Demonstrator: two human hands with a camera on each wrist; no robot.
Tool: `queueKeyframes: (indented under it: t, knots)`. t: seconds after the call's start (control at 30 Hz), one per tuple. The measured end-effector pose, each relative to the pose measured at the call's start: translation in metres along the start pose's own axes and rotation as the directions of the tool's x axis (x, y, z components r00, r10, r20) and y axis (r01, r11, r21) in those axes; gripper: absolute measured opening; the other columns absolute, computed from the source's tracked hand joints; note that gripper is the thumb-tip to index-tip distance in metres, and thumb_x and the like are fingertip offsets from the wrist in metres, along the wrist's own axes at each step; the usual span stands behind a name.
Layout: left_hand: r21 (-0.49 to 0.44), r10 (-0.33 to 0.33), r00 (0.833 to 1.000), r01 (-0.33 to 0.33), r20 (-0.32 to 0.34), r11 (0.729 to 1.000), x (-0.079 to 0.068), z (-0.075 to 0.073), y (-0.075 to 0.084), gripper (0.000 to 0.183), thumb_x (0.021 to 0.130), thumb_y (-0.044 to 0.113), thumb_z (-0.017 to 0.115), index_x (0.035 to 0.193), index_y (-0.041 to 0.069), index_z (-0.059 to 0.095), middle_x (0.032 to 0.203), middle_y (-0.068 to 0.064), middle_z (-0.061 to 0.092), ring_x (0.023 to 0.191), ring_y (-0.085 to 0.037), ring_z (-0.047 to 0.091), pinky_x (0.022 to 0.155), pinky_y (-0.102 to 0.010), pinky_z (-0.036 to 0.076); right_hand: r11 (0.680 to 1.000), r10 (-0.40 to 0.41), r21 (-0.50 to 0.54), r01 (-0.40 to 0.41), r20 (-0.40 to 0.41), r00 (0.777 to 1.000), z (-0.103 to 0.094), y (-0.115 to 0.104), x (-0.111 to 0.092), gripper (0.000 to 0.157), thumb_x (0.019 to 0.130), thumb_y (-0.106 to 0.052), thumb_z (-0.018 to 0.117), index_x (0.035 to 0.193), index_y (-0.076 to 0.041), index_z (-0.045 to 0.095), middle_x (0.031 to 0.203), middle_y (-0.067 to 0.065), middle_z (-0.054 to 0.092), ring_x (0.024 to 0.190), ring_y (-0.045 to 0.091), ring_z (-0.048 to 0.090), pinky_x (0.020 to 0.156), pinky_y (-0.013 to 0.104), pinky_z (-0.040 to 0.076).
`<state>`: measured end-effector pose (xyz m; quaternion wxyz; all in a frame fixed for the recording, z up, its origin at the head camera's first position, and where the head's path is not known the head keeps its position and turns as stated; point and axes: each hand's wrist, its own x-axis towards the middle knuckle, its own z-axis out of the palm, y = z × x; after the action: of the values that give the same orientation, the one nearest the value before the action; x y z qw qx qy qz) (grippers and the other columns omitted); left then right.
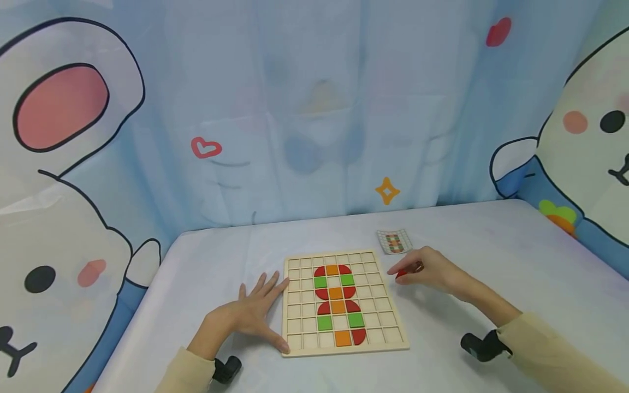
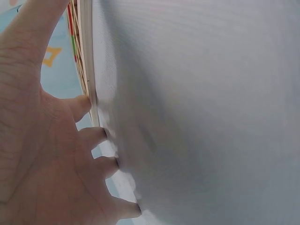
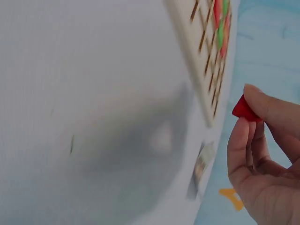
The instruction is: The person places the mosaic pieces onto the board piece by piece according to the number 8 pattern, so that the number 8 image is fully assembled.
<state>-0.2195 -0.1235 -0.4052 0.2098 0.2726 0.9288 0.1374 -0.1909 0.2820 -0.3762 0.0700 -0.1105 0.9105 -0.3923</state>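
Note:
A square wooden grid board lies on the table with red quarter-round pieces, orange squares and green squares set in its middle columns. My left hand is spread flat at the board's left side, thumb and index finger at its edge; the left wrist view shows the same hand with its fingertips down on the cloth and along the board edge. Just off the board's right side, my right hand pinches a small red piece between thumb and fingers, above the table. Its exact outline is partly covered by the fingertips.
A small pattern card with a coloured grid lies beyond the board's upper right corner. White cloth covers the table. Behind it hangs a blue curtain printed with cartoon animals, hearts and a star.

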Motion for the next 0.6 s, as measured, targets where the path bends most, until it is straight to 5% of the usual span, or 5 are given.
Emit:
queueKeyframes:
  t: [0.3, 0.6]
  knots:
    - [0.004, -0.001, 1.0, 0.001, 0.002, 1.0, -0.001, 0.001, -0.001, 0.135, 0.07, 0.06, 0.093, 0.17, 0.017, 0.012, 0.176, -0.013, 0.002, 0.161, -0.039, -0.003, 0.12, -0.076, 0.003, 0.992, -0.114, 0.076, 0.103, 0.156, 0.981, 0.022, -0.036, -0.01, 0.019, 0.093, -0.001, 0.076, 0.111, -0.001, 0.08, 0.096, 0.002, 0.066, 0.086, 0.02, 0.057, 0.074, 0.021, 0.053]
    - [0.016, -0.009, 1.0, 0.009, -0.003, 1.0, 0.001, 0.002, 0.0, 0.135, 0.07, 0.061, 0.092, 0.17, 0.02, 0.012, 0.176, -0.013, 0.002, 0.161, -0.039, -0.002, 0.119, -0.077, 0.004, 0.979, -0.194, 0.093, 0.181, 0.172, 0.966, 0.034, -0.052, -0.016, 0.009, 0.089, -0.001, 0.081, 0.097, -0.006, 0.08, 0.095, -0.003, 0.072, 0.083, 0.014, 0.065, 0.08, 0.023, 0.06]
